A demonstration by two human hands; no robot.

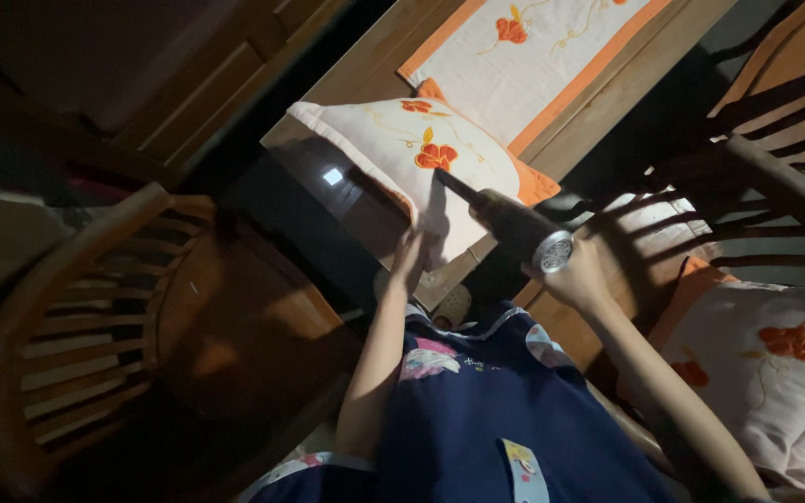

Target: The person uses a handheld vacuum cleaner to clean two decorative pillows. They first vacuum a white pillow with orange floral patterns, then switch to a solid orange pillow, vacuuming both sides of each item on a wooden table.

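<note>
Fingers of your left hand [410, 256] lie flat and spread against the lower edge of the cream cushion [416, 158], pressing or steadying the fabric rather than pinching it; your right hand [578, 275] is wrapped closed around the rear of a dark handheld appliance [512, 226], its round metal grille end just above your knuckles and its narrow nozzle laid on the cushion's front face. The light is poor, so it may be a small handheld vacuum, but you cannot be sure from this view.

Expect the cushion to be light, soft and yielding: it will dent under the nozzle and slide on the smooth wooden table [347, 88] unless you hold it. It rests on the near corner of that table, partly overhanging the edge, against an orange-bordered table runner [552, 65]. Your best hold is where your left fingertips already sit, on the seam at the lower edge, with the nozzle tip just above and beside them, close to touching.

The appliance looks rigid and fairly weighty for one hand; grip its thick body, not the nozzle.

A round-backed wooden chair [95, 345] stands at your left, and a second matching cushion [766, 363] lies at your right.
</note>
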